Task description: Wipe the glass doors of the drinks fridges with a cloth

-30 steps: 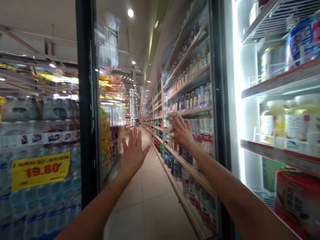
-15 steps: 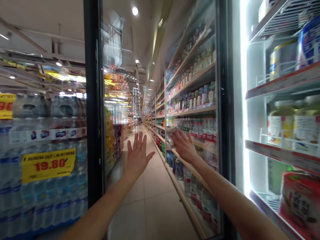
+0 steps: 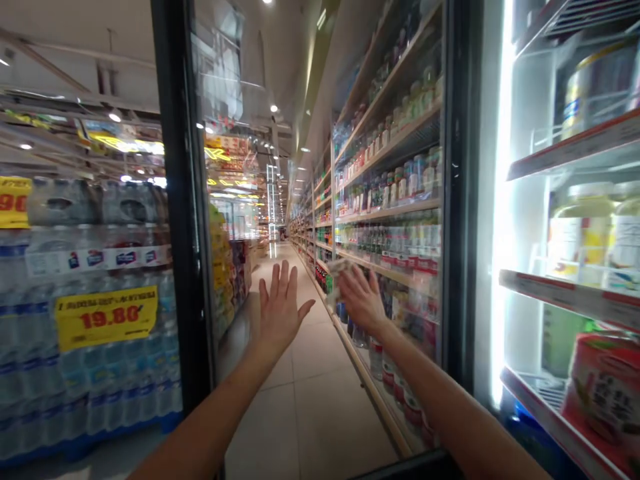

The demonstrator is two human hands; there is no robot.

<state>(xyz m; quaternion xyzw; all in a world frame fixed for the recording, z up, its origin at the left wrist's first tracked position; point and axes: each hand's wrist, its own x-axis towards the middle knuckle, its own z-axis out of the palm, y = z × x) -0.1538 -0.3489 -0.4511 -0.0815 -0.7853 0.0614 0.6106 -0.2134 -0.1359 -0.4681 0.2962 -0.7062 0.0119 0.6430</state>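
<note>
A tall glass door with a black frame (image 3: pixel 175 200) stands swung open in front of me. My left hand (image 3: pixel 281 303) lies flat on the glass, fingers spread and thumb out to the right, holding nothing. To its right, my right hand (image 3: pixel 363 297) presses a pale, crumpled cloth (image 3: pixel 340 268) to the pane. Its fingers are stretched over the cloth and smeared by motion. Most of the cloth is hidden beneath the fingers. An aisle and shelves of bottles show in the pane.
Lit cooler shelves (image 3: pixel 560 297) at the right bear bottles, tins and a red pack (image 3: pixel 607 393). On the left, shrink-wrapped water bottles (image 3: pixel 95 393) are stacked high, with a yellow price sign (image 3: pixel 107 317) on them. The tiled floor (image 3: pixel 265 427) shows below.
My view has tipped down slightly, and the door's lower frame edge now shows. My right hand has shifted a little left and down on the glass with the cloth. My left hand stays flat.
</note>
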